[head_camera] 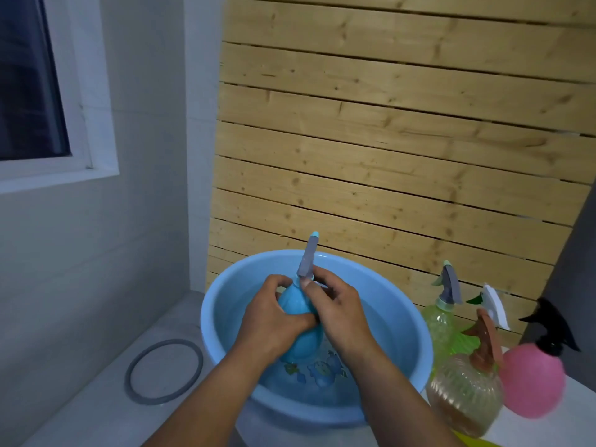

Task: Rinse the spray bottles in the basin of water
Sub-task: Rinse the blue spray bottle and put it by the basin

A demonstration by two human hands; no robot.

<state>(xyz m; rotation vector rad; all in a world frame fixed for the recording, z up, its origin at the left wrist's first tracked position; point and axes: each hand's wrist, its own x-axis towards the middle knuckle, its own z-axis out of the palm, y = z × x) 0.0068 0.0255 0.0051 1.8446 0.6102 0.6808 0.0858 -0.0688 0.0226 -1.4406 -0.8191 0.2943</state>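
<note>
While the blue spray bottle (298, 321) is held over the basin (225, 317), both grips are closed on it: left hand (271, 321) around the body, right hand (335, 314) at the neck. Body should be dipped and rubbed fully.

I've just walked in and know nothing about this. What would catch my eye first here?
Most likely the two hands at the centre: the left hand and right hand both grip a blue spray bottle over a light blue basin of water. To the right stands a row of other spray bottles: a green one, a clear amber one and a pink one. Behind everything rises a pale wooden slat wall.
</note>
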